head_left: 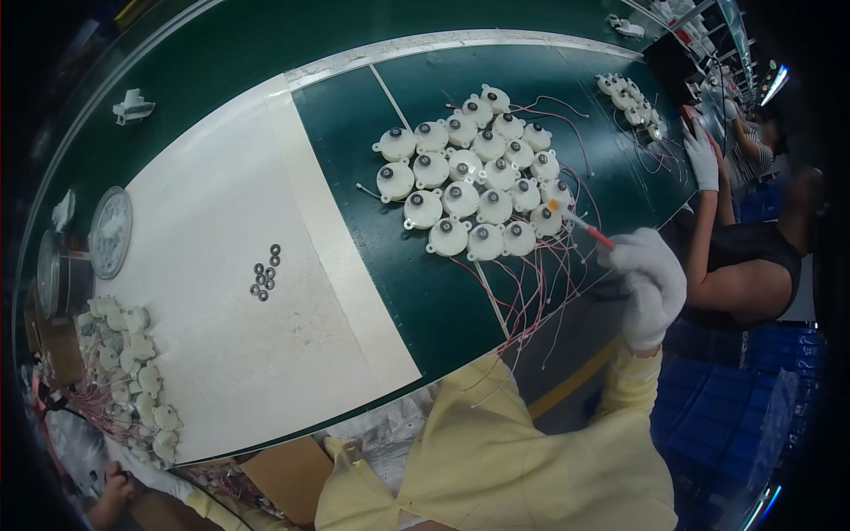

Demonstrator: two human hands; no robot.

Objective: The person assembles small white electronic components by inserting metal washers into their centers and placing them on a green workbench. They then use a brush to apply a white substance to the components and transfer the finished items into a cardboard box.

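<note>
Yellow work coat (549, 451) is nearest the camera, below the motor cluster (493, 207). Cluster serves as landmark: round white eared motors, most showing a dark shaft fitting, set close together on the green tabletop (425, 323).

Right hand (651, 279), white-gloved, is just off the cluster's lower right side. Fingers closed round a slim red-and-pale stick tool (598, 235); its orange tip lies over the cluster's right-hand motors. Left hand (168, 480): probably the white-gloved shape far left of and below the cluster, near a motor heap (144, 380); cannot tell its grip.

Red and white leads (534, 301) trail from the cluster's lower right, partly past the table edge. Dark rings (260, 280) lie left of the cluster on a white sheet (212, 186). Co-worker's gloved hand (701, 159) is right of the cluster, near a smaller motor group (631, 102).

Technique (judgement): steady wrist, light tip contact, one motor at a time; a sideways sweep could nudge neighbours. Leads near the sleeve may snag; best kept clear.

Unclear: whether the tip touches a motor or hangs above it; the tool's rear end, covered by the glove; whose bare hand (119, 485) shows at the dark rim, far lower left of the cluster.
</note>
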